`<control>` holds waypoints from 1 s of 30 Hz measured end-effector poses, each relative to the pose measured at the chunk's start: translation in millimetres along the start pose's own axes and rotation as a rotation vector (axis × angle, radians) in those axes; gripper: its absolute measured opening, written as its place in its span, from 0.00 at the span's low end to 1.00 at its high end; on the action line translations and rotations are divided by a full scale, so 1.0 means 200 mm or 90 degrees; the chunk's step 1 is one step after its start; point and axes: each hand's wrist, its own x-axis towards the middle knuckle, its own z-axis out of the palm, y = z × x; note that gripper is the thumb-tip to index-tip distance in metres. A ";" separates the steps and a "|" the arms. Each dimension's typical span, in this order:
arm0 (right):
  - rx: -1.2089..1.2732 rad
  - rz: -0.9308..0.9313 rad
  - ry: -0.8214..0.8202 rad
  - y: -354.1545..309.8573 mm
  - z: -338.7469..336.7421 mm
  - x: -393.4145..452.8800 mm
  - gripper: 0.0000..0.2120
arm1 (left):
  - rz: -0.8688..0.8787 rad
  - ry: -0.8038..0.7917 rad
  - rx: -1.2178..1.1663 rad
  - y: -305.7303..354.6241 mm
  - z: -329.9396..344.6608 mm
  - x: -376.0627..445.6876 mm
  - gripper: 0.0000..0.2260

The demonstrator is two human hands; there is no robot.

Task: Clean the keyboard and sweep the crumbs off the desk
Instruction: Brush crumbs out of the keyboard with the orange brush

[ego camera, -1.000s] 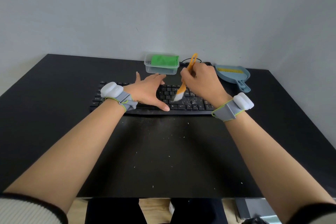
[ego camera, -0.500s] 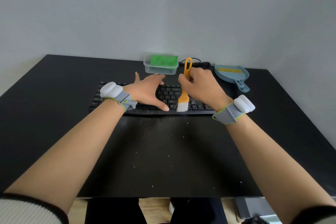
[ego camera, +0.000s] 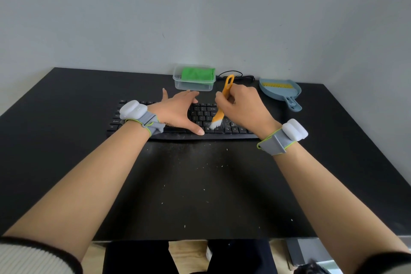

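a black desk [ego camera: 66,140] sits by a plain grey wall. the keyboard [ego camera: 200,115] lies on it near the back, with crumbs [ego camera: 206,162] just in front of the keyboard. the left hand [ego camera: 178,111] lies flat and spread on the keys. the right hand [ego camera: 242,107] squeezes the orange brush [ego camera: 219,115], soft white tip on the keys. the brush looks light and thin, so hold its stiff handle. the crumbs look tiny and scatter easily.

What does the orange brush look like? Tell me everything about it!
The orange brush looks like plastic, with a loop at the top of its handle and a tuft of white bristles below. The right hand grips its handle. It leans, loop toward the wall, bristles down on the keys of the black keyboard, near the left hand's thumb. Pale crumbs dot the keys beside it.
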 end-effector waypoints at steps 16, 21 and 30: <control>0.011 0.028 0.131 0.11 -0.02 0.09 0.23 | 0.018 -0.007 -0.023 0.03 0.02 0.01 0.58; -0.002 0.036 0.137 0.14 0.04 0.12 0.21 | 0.027 -0.002 -0.015 0.06 0.04 0.04 0.59; -0.046 0.030 0.009 0.11 0.01 0.07 0.19 | 0.031 0.004 0.007 0.04 0.04 0.06 0.58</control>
